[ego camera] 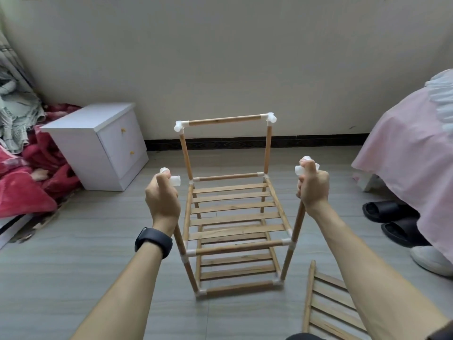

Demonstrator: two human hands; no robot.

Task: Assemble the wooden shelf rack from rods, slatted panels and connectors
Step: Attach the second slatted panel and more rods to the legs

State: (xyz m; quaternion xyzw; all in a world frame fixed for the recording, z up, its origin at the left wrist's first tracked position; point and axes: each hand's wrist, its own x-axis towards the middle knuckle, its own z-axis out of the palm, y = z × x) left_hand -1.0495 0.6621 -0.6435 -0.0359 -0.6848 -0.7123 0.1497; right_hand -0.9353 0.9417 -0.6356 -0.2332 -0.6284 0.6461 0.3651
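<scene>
My left hand (162,202) is curled tight round the front-left rod (180,239) at 9 o'clock, and my right hand (313,190) clenches the front-right rod (297,224) at 3 o'clock. The rack (232,220) stands centre. 1 loose slatted panel (326,303) lies at 5 o'clock.

- The left hand (163,202) and right hand (312,190) are bare, as are both forearms along their visible length.
- A black wristband (153,242) wraps the left wrist: broad, matte and round-edged, its smooth dark face running flush into the strap.
- At the lower right corner, a dark sleeve edge (442,332) covers the right arm near the elbow.
</scene>
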